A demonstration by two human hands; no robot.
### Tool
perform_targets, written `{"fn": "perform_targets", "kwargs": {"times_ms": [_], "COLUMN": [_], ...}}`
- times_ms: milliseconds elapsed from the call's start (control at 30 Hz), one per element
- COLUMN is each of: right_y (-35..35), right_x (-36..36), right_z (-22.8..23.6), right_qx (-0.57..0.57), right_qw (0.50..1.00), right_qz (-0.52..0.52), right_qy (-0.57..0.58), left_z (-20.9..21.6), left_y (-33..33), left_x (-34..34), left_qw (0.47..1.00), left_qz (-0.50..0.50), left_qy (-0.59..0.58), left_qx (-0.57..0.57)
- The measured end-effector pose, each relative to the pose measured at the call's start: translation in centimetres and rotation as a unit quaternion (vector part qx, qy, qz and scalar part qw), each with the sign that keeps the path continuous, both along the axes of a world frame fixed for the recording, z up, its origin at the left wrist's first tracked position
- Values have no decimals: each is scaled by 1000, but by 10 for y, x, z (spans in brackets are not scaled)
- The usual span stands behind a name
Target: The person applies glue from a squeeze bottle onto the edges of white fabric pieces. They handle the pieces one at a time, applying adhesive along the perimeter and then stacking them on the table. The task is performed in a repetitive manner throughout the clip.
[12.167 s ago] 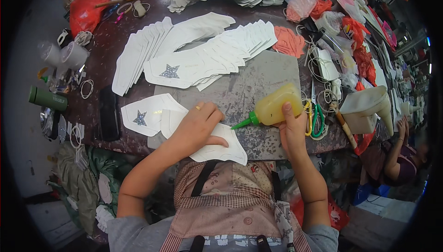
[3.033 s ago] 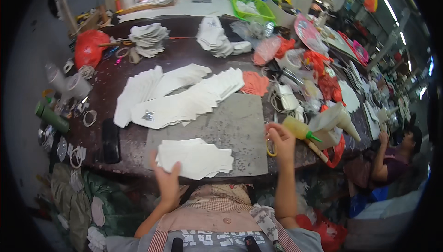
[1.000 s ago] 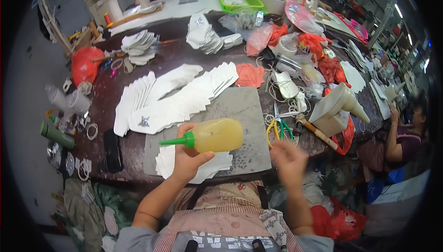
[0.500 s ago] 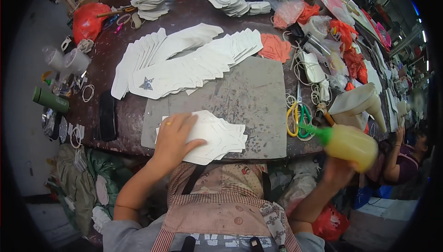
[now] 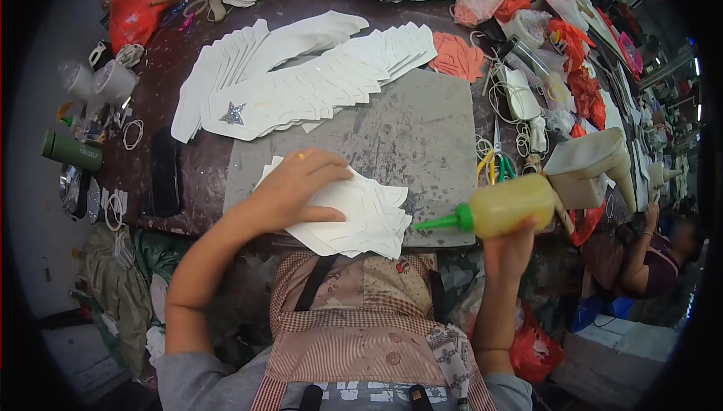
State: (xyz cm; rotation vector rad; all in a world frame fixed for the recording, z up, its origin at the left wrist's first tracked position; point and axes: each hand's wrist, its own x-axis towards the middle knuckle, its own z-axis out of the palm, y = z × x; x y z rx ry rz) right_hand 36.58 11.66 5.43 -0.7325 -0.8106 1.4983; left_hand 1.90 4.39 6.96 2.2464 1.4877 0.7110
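My left hand [image 5: 301, 189] lies with fingers outstretched on a small stack of white cut pieces [image 5: 365, 219], thumb apart from the fingers. The stack rests at the near edge of a grey board [image 5: 440, 132]. In my right hand [image 5: 510, 249] is a squeeze bottle [image 5: 512, 206] of yellowish liquid, held on its side. Its green nozzle points left, a little right of the stack and apart from it. Beyond the stack, overlapping white pieces [image 5: 301, 98] lie fanned out; the front one bears a glittery star [image 5: 233, 113].
Scissors [image 5: 497, 158], a cream-coloured container [image 5: 584, 166] and tangled cords crowd the right. Salmon-coloured pieces [image 5: 458, 55] lie by the fan. A black case [image 5: 166, 171] and green bottle [image 5: 71, 151] are at left. Another person [image 5: 651, 260] sits far right.
My right hand has swung the squeeze bottle left and up, bringing its nozzle near the stack. My left hand stays on the stack, whose right-hand edges look more spread. The whole view has shifted slightly.
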Motion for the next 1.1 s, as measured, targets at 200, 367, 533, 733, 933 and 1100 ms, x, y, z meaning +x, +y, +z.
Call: {"fn": "perform_targets", "kwargs": {"times_ms": [200, 367, 533, 733, 933, 1100], "right_y": [19, 38, 46, 51, 52, 52], "right_x": [-27, -48, -56, -59, -57, -54], "right_z": [-2, 3, 1, -2, -1, 2], "right_qx": [-27, -30, -49, -55, -53, -53], "right_qw": [992, 978, 973, 970, 966, 963], "right_qz": [90, 158, 187, 192, 209, 211], "right_qy": [-82, -131, -129, -136, -141, -157], "left_z": [17, 0, -4, -5, -2, -3], "left_y": [-3, -13, -16, -17, -17, -17], "left_x": [14, 22, 21, 23, 24, 26], "left_qw": [999, 998, 998, 997, 998, 997], "left_qz": [-18, 23, 50, 51, 58, 62], "left_qy": [13, 18, 3, 11, 12, 23], "left_qx": [27, 50, 39, 50, 35, 36]}}
